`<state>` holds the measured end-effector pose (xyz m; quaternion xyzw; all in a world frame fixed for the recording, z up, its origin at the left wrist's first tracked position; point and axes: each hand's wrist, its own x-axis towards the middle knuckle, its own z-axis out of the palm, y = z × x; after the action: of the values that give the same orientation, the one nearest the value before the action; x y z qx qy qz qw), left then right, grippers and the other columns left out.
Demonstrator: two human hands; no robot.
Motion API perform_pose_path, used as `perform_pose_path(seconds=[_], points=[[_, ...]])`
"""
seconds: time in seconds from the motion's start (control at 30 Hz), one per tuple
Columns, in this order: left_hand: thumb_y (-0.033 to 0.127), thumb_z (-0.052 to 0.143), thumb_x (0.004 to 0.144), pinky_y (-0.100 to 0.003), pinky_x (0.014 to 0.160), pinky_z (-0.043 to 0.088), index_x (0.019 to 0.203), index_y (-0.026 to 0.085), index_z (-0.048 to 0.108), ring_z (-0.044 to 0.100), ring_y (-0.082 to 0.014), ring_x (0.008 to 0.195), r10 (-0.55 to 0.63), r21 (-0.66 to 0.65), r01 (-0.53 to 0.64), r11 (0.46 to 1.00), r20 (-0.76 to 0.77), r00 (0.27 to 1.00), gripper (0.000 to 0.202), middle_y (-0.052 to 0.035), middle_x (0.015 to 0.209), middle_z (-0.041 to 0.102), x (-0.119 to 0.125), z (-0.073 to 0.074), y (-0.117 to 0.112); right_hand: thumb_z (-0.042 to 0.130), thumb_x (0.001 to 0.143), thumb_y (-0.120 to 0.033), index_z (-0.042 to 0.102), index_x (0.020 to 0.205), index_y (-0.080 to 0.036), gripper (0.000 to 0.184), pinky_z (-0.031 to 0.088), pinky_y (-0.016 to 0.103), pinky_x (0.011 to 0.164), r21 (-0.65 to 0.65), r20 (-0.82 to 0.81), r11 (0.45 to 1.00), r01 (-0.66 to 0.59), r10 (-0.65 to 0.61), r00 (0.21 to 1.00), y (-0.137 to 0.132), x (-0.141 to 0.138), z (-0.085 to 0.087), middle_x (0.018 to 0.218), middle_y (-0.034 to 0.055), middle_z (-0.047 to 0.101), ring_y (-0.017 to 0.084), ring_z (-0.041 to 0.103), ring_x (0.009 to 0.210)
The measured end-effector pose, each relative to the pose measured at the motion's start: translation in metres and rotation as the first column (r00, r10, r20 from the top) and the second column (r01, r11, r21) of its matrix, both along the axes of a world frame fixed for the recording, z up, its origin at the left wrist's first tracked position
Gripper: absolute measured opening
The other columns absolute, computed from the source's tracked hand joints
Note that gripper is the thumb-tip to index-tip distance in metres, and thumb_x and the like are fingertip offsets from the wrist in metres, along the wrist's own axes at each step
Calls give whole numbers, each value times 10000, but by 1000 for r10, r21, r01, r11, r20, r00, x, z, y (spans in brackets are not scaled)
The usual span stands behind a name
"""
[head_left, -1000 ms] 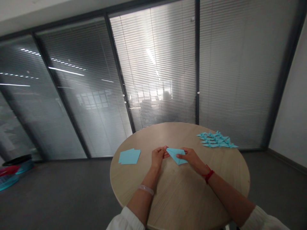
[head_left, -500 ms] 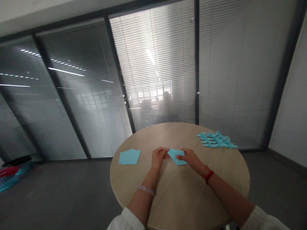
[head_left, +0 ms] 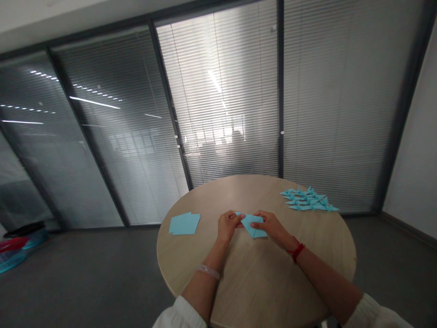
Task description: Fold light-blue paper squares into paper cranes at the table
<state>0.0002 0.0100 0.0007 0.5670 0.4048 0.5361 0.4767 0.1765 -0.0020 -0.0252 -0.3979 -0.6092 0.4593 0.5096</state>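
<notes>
Between my hands is a partly folded sheet of blue origami paper (head_left: 251,225), its lower end narrowing to a point above the table. My left hand (head_left: 229,225) pinches its upper left corner, with the thumb on top. On the opposite side my right hand (head_left: 268,223) grips the paper's right edge, the thumb lying across its face and the other fingers mostly hidden behind it. A small stack of flat blue paper sheets (head_left: 184,223) lies on the table to the left of my left hand.
The round wooden table (head_left: 259,282) carries several folded blue paper cranes (head_left: 307,199) at its back right. A glass partition with blinds (head_left: 228,91) stands behind it. Dark and red-and-blue containers (head_left: 17,248) are on the floor at far left.
My left hand has shifted slightly right, and its thumb has come over the paper's upper left corner. The right hand keeps its grip nearly in place.
</notes>
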Motion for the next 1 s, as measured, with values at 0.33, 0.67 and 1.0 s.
perform_pose_path(seconds=[0.33,0.67,1.0], points=[[445,774,521,-236,521,520,515,151,505,539,-101,457,-13,72,19,997,-88,996,398,58,450,491,4,5,-9,737,578,-415,617,797,-146,367,401,228,533,56,101,998,20,-25,995,-4,-1,1,704,3,618,147,548,616],[458,776,514,-243,533,507,567,141,567,563,-116,491,-69,61,79,995,-159,985,383,25,519,570,2,-3,-2,720,619,-430,615,783,-136,352,412,229,560,77,125,997,-15,6,992,-1,-3,-3,711,15,630,147,557,636],[462,782,505,-259,591,517,655,134,618,614,-143,568,-160,-17,159,987,-147,976,396,-18,619,645,3,-7,1,740,573,-481,611,738,-151,392,409,237,542,43,93,999,0,-4,996,-5,-2,-1,686,23,642,154,564,611]])
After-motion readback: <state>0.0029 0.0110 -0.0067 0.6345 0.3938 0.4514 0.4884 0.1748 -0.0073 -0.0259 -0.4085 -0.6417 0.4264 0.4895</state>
